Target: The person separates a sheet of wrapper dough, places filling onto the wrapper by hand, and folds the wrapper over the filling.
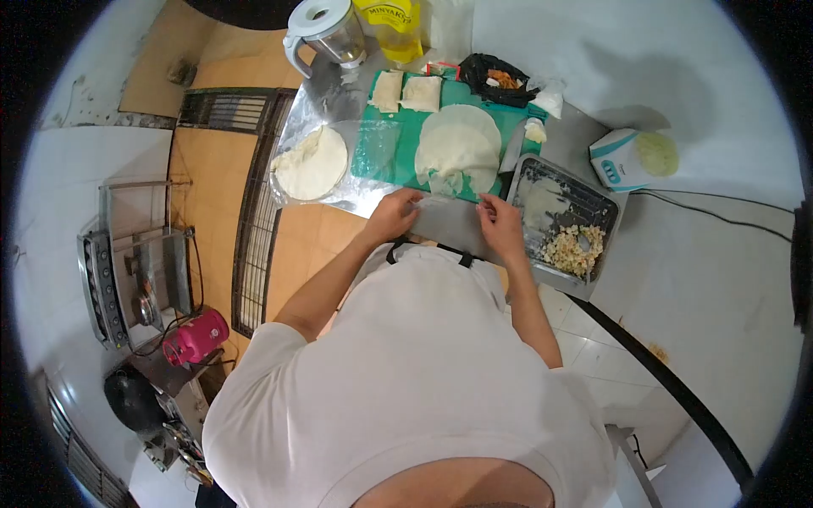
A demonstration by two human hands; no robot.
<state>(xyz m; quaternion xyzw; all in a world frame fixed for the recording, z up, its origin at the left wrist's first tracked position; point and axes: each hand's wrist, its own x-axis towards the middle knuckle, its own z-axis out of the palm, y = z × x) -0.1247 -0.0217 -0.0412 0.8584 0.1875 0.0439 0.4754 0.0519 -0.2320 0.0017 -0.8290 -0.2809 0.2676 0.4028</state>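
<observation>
Person's L hand [396,214] & R hand [501,224] are both at the near edge of the tabletop [326,106], L one a bit left of the pale round sheet [460,135], R one just below its right side. The sheet lies flat on the green mat [415,127], right half, its near rim reaching the mat's near edge; green shows thru a ragged gap there. Fingers: both hands half curled, thumb & forefinger tips close tog., pointing in at e/o. A thin, see-thru strip [436,201] shows btwn them, but can't tell if either hand is pinching it, or if it's film or dough.

Step in hand: prob. working the sheet's near edge, maybe peeling or straightening a thin layer. Next move prob. calls for a light fingertip hold, both sides at once, w/ an even lift, bc the sheet looks thin & that gap could tear wider.

Around: two folded packets [421,93] sit at the mat's far-left corner. A stack of round sheets [313,169] is by the tabletop's left edge, nr the near-left corner. Dark tray [611,201] takes the near-right corner, chopped mix [572,250] in its near end, within easy reach of R hand. Black bag [487,72] is at the far edge, toward the right; jug [324,25] & yellow pouch [392,21] nr the far-left corner.
</observation>
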